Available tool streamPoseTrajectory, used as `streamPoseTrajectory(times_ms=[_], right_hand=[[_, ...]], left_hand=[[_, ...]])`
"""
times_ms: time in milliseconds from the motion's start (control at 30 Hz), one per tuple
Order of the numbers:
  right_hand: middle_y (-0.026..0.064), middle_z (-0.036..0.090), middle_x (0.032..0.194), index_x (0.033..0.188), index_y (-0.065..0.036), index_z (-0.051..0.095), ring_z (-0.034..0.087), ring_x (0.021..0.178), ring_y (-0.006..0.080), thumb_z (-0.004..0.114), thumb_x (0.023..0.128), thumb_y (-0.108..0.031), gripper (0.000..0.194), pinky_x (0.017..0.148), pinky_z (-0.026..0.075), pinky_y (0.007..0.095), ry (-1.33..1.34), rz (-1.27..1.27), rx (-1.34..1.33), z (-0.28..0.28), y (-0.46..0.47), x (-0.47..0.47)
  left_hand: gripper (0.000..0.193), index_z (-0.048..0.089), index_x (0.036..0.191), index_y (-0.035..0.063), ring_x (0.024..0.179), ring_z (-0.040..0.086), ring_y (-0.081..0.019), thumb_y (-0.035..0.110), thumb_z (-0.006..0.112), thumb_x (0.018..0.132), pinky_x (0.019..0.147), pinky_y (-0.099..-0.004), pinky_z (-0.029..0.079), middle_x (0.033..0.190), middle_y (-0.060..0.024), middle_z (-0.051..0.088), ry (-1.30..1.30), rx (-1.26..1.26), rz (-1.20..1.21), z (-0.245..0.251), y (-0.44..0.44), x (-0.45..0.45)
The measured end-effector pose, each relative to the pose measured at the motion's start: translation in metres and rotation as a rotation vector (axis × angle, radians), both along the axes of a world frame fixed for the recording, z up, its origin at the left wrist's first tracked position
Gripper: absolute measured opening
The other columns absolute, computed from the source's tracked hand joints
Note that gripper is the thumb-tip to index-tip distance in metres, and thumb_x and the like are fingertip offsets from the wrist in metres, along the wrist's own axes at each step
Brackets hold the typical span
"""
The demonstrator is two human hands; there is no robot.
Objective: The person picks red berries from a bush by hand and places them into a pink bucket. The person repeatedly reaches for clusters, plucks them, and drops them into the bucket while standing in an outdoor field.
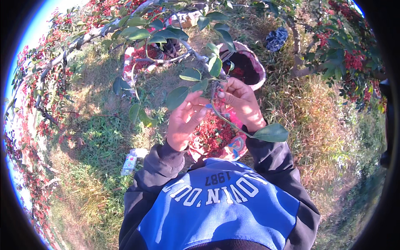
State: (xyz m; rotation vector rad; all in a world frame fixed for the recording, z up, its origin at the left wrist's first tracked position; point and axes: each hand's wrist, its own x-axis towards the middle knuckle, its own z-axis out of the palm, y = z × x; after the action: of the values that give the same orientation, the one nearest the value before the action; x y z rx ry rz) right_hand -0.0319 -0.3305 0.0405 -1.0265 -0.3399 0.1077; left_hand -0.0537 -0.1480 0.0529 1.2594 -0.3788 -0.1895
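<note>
My right hand point(244, 100) pinches the leafy branch point(200, 57) near its end with thumb and fingers, beside a few small red berries. To the left of it, my left hand point(187, 121) is held up with thumb and fingers apart, close to the same twig. A small blue patch shows by the left thumb; what it is I cannot tell. Below both hands, against my body, is a container point(235, 148) with a patterned, colourful lining, filled with red berry clusters point(210, 132). A thin stem with a large green leaf point(272, 132) crosses in front of my right wrist.
A pink-rimmed basket point(262, 82) with a dark inside stands ahead. Left of it lies a patterned bag point(128, 62) with red berries. A plastic bottle point(128, 165) rests on the grass. A dark plastic bundle point(277, 39) lies ahead right. Berry-laden branches point(353, 59) hang on both sides.
</note>
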Motion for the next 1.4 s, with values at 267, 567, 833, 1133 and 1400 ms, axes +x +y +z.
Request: streamPoseTrajectory(times_ms=[267, 567, 833, 1133, 1400], right_hand=[[0.0016, 0.056, 0.078, 0.093, -0.001, 0.052, 0.052, 0.062, 0.0062, 0.057, 0.085, -0.009, 0.012, 0.054, 0.042, 0.0179, 0.104, 0.008, -0.034, -0.029, 0.009, -0.022], [0.0018, 0.056, 0.077, 0.093, 0.0, 0.053, 0.051, 0.061, 0.0051, 0.057, 0.084, -0.004, 0.01, 0.054, 0.042, 0.0174, 0.133, -0.165, -0.053, -0.031, 0.025, -0.025], [0.0017, 0.056, 0.077, 0.096, 0.002, 0.051, 0.052, 0.065, 0.0048, 0.056, 0.084, 0.001, 0.012, 0.057, 0.043, 0.0179, 0.033, -0.214, -0.202, -0.036, 0.027, -0.023], [0.0041, 0.058, 0.08, 0.096, 0.001, 0.053, 0.057, 0.072, 0.0068, 0.055, 0.084, 0.0, 0.012, 0.061, 0.045, 0.0183, -0.008, -0.308, -0.241, -0.044, 0.039, -0.025], [0.0051, 0.06, 0.087, 0.107, 0.0, 0.054, 0.058, 0.073, 0.0105, 0.055, 0.083, -0.002, 0.024, 0.06, 0.048, 0.0243, -0.055, -0.138, -0.426, -0.054, 0.004, -0.019]], left_hand=[[0.022, 0.054, 0.1, -0.0033, 0.076, 0.06, -0.0126, 0.001, 0.062, 0.08, 0.069, -0.0232, 0.049, 0.088, -0.009, 0.062, 0.175, -0.135, -0.045, -0.025, -0.008, 0.008], [0.018, 0.054, 0.097, 0.0, 0.076, 0.063, -0.0176, 0.005, 0.06, 0.081, 0.067, -0.0286, 0.055, 0.085, -0.0077, 0.061, 0.438, -0.273, 0.03, -0.049, 0.007, -0.001], [0.028, 0.051, 0.106, -0.0019, 0.081, 0.06, -0.0173, 0.015, 0.057, 0.085, 0.068, -0.0296, 0.052, 0.089, -0.0083, 0.058, 0.579, -0.295, -0.064, -0.052, 0.024, -0.01], [0.022, 0.052, 0.104, -0.0013, 0.074, 0.062, -0.0158, 0.009, 0.057, 0.085, 0.066, -0.0264, 0.053, 0.086, -0.0066, 0.061, 0.424, -0.13, 0.037, -0.054, 0.008, -0.018], [0.028, 0.047, 0.113, -0.0026, 0.09, 0.06, -0.0211, 0.009, 0.052, 0.087, 0.078, -0.0309, 0.051, 0.101, -0.0136, 0.058, 0.517, -0.236, -0.038, -0.061, 0.023, -0.009]])
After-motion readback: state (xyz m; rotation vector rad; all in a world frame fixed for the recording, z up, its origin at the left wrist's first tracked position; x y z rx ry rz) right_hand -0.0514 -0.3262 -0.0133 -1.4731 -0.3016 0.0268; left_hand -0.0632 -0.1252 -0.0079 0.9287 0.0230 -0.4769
